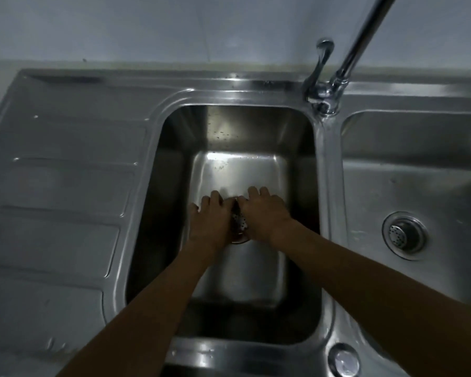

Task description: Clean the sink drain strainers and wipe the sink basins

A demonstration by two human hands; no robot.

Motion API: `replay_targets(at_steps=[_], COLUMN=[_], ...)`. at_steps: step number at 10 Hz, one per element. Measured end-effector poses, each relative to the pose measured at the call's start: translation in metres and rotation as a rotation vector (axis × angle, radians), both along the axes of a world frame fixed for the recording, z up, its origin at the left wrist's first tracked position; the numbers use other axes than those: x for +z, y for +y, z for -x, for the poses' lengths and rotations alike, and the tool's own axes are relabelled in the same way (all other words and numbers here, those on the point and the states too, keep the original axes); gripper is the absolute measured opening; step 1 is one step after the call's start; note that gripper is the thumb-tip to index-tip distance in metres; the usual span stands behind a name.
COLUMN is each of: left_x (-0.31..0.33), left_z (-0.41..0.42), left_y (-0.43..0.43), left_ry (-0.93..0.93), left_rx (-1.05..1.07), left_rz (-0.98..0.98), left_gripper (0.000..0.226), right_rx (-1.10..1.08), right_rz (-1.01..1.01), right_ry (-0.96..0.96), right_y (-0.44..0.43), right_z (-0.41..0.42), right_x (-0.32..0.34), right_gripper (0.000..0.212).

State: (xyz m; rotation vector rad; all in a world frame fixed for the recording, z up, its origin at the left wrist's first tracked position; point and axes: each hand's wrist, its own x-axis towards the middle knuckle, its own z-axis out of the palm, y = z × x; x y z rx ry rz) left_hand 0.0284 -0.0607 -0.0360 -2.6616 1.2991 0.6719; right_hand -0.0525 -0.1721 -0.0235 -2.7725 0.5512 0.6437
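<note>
Both my hands reach down into the deep middle basin (174, 186) of a stainless steel sink. My left hand (211, 216) and my right hand (264, 213) lie side by side over the drain, fingers curled around a perforated metal strainer (241, 220). Only a narrow strip of the strainer shows between the hands. The drain ring (239, 239) peeks out just below it. A second strainer (399, 236) sits seated in the drain of the shallower right basin (392, 172).
A ribbed draining board (60, 186) fills the left side. The chrome tap (326, 88) with its lever and long spout stands on the rim between the basins. A round overflow cap (343, 360) sits at the near rim. A pale wall runs behind.
</note>
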Motion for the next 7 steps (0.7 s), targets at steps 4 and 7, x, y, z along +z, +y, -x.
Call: replay_targets(at_steps=[4,7], left_x=[-0.017,0.025], left_z=[-0.008,-0.001], left_y=[0.0,-0.001], left_ry=[0.074,0.009], left_rx=[0.042,0.004], left_rz=[0.025,-0.066], left_gripper=[0.082,0.076], right_rx=[-0.017,-0.221], right_rz=[0.021,-0.135], right_ry=[0.042,-0.021], right_y=[0.013,0.011], right_z=[-0.003,0.006], right_x=[-0.017,0.019], right_gripper=[0.087,0.089])
